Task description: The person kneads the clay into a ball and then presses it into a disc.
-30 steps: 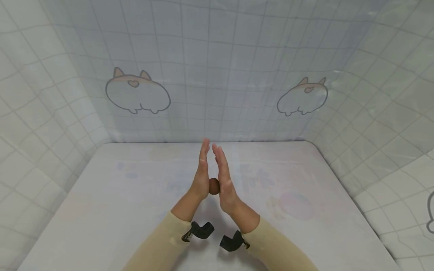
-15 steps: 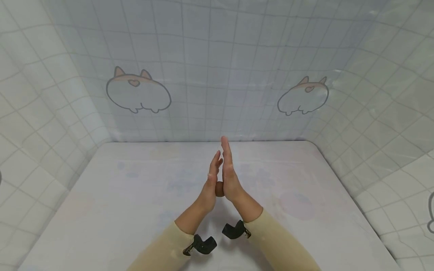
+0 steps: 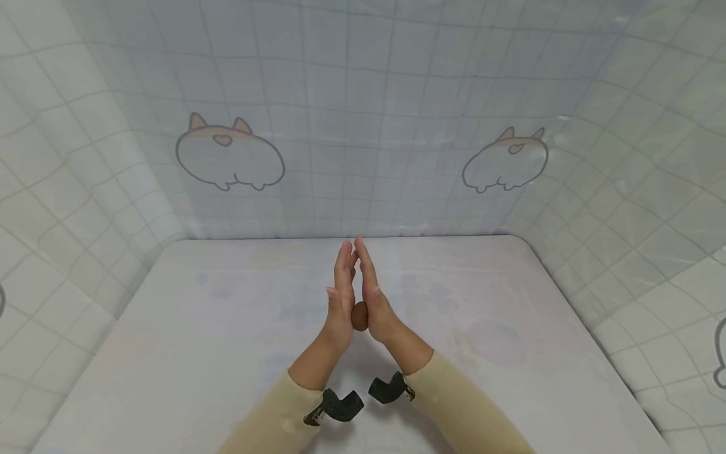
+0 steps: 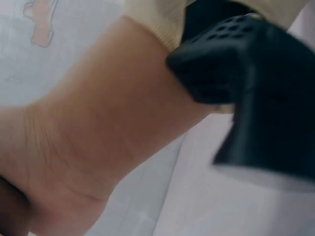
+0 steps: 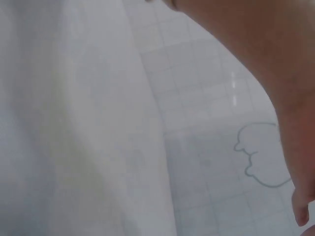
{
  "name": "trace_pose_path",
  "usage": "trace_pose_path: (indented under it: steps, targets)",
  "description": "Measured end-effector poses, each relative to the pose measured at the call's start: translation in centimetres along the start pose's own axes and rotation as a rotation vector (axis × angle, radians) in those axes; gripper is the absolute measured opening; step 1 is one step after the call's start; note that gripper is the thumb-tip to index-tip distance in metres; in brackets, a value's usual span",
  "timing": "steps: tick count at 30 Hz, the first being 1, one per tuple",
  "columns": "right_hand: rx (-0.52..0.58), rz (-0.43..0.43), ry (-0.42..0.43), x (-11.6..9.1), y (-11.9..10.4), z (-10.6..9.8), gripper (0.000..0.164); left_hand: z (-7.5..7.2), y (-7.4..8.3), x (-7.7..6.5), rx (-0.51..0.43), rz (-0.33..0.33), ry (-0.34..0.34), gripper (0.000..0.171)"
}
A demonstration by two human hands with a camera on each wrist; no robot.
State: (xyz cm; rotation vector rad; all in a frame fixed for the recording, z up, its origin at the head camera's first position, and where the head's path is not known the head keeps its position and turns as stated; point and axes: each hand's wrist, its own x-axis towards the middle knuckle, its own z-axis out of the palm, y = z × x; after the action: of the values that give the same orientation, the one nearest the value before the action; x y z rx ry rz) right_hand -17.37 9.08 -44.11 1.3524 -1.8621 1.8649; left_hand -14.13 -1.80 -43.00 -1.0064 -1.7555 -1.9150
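A small brown ball, smooth and slightly oval, sits between my two palms in the head view. My left hand presses it from the left, fingers straight and pointing away from me, its thumb standing up. From the right, my right hand lies flat against the ball, and its fingertips lean in close to the left ones. Part of the ball shows dark beside the left palm in the left wrist view. The right wrist view catches mostly the right forearm and wrist; the ball is not in it.
Below the hands spreads a pale table with faint coloured prints. Grid-patterned curtains with animal drawings enclose its back and sides. A black camera mount sits on the left wrist, another black mount on the right.
The palms have slid against each other with the ball between them: the left hand drew back while the right went forward, then they came nearly level. The ball shifted slightly right and back.
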Motion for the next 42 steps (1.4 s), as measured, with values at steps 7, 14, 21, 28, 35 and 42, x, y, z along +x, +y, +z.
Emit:
trace_pose_path:
  steps: [7, 14, 21, 28, 35, 42]
  targets:
    - [-0.026, -0.069, -0.007, -0.3, -0.6, 0.9, 0.093, -0.3, 0.1, 0.8, 0.007, -0.020, 0.054, 0.098]
    - [0.057, -0.067, -0.018, -0.9, -1.1, 1.6, 0.092, -0.7, 0.0, 2.1, 0.011, 0.023, 0.238, 0.103]
    - [0.038, -0.147, 0.029, -0.8, -2.6, 2.3, 0.092, -1.2, 0.0, 2.9, 0.079, -0.039, 0.444, 0.103]
    - [-0.090, -0.289, 0.132, 0.1, -3.1, 1.7, 0.086, -1.5, -0.8, 1.9, 0.112, -0.288, 0.186, 0.100]
    - [-0.114, -0.243, 0.173, 1.3, -2.8, 0.1, 0.085, -0.7, -1.2, 0.4, 0.155, -0.359, -0.054, 0.093]
    - [-0.180, -0.163, 0.191, 1.6, -1.5, -1.1, 0.095, 0.0, -0.7, -0.1, 0.008, -0.315, -0.104, 0.091]
